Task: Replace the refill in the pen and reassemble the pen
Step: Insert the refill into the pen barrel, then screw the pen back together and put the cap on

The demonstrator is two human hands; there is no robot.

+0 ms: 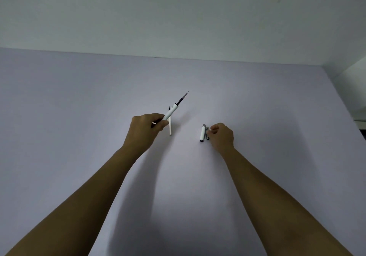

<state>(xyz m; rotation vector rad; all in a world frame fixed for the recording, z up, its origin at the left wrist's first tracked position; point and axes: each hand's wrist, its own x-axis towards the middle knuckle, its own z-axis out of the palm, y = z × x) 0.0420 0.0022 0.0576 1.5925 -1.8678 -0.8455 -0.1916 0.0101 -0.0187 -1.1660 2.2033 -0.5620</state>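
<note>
My left hand [145, 130] grips a white pen barrel [170, 113] tilted up to the right, with a dark refill [182, 98] sticking out of its far end. Under it, a thin white refill [170, 127] lies on the table beside the hand. My right hand [221, 136] rests on the table with fingers curled, its fingertips at a white pen cap [203, 136] with a dark clip [207, 135]. Whether the fingers pinch a small part is hidden.
A pale lilac table [79, 101] fills the view, ending at a white wall [178, 18] at the back. The table's right edge [344, 97] runs diagonally at the far right, with a white surface beyond it.
</note>
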